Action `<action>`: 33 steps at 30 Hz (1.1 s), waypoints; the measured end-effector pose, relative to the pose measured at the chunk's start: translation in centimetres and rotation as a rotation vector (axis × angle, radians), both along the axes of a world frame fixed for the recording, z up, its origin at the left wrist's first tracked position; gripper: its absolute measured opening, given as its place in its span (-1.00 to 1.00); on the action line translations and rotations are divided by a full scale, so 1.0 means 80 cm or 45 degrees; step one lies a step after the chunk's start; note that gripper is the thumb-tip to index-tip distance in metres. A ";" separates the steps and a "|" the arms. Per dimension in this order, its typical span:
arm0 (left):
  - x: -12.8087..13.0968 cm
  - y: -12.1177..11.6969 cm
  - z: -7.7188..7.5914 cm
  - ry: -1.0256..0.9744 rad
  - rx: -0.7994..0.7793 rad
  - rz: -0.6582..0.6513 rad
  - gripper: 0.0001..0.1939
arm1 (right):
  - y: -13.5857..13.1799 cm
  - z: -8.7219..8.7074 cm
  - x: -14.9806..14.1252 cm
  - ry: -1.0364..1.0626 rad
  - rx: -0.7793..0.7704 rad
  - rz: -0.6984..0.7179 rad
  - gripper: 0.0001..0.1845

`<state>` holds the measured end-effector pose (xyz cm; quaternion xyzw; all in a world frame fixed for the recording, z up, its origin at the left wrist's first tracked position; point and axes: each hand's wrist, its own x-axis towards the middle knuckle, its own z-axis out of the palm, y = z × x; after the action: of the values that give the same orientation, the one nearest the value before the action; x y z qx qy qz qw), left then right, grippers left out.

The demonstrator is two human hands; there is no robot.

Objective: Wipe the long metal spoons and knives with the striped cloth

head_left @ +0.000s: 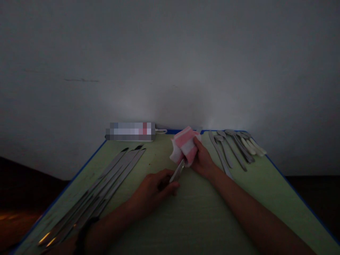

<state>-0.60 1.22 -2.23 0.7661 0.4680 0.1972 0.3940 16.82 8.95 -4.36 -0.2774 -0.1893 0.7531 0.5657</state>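
Near the middle of the table, my left hand [156, 187] is closed on a shiny, flat table knife [177, 171]. One end of the knife goes into a pink and white cloth [186, 143], so that end is hidden. My right hand [203, 156] grips the cloth from its right side, with the thumb pressed on top. The cloth is folded and bunched around the metal, just above the tabletop.
Several long metal knives [106, 184] lie side by side on the left of the green table [207, 219]. Spoons [235, 152] and white-handled cutlery [253, 147] are at the back right. A blurred box [130, 131] with a white cord stands at the back left, before the wall.
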 end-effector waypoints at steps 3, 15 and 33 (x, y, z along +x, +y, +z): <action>0.000 0.000 0.003 0.023 -0.031 -0.078 -0.80 | -0.005 0.002 -0.001 -0.089 0.023 0.026 -0.70; -0.001 -0.001 0.002 0.022 -0.005 -0.149 -0.73 | -0.019 0.002 0.002 -0.734 0.488 0.206 -0.72; 0.003 0.000 0.000 -0.387 -0.251 0.183 -0.69 | -0.010 -0.006 -0.002 -0.337 0.224 0.169 -0.98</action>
<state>-0.38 1.18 -2.25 0.6499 0.4736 0.2914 0.5181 16.67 8.17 -4.81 -0.3103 -0.3453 0.7263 0.5069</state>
